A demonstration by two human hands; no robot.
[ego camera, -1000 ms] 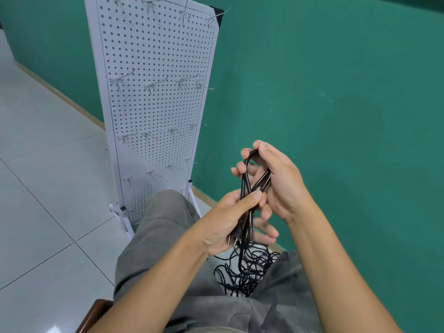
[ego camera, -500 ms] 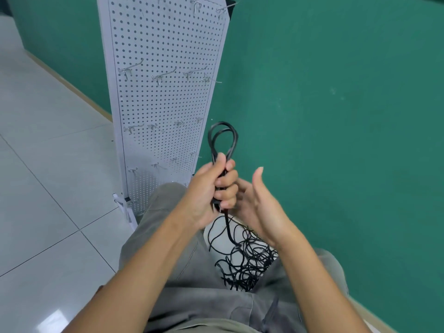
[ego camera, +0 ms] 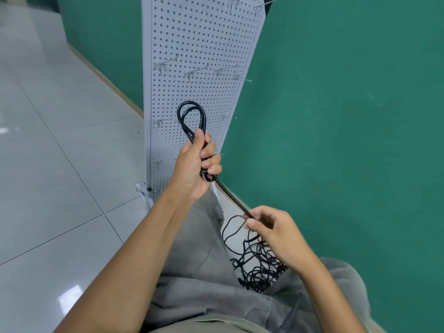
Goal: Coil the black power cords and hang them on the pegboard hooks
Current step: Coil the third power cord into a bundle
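Note:
My left hand [ego camera: 195, 164] grips a folded bundle of black power cord [ego camera: 191, 118], whose loops stick up above my fist in front of the white pegboard [ego camera: 204, 39]. A plug end shows under my fingers. From the fist one taut strand [ego camera: 230, 195] runs down and right to my right hand [ego camera: 271, 227], which pinches it between thumb and fingers. Below that hand lies a loose tangle of black cords [ego camera: 254, 265] between my knees. Metal hooks [ego camera: 195, 72] stand out from the board in rows, all bare.
The pegboard stands on a white foot [ego camera: 144, 193] on the pale tiled floor [ego camera: 48, 152], close to a green wall [ego camera: 348, 116]. My grey-trousered legs [ego camera: 204, 272] fill the lower middle of the view.
My left hand rose with the coiled loops toward the board. My right hand dropped away from the bundle and now pinches the strand lower down, pulling it straight.

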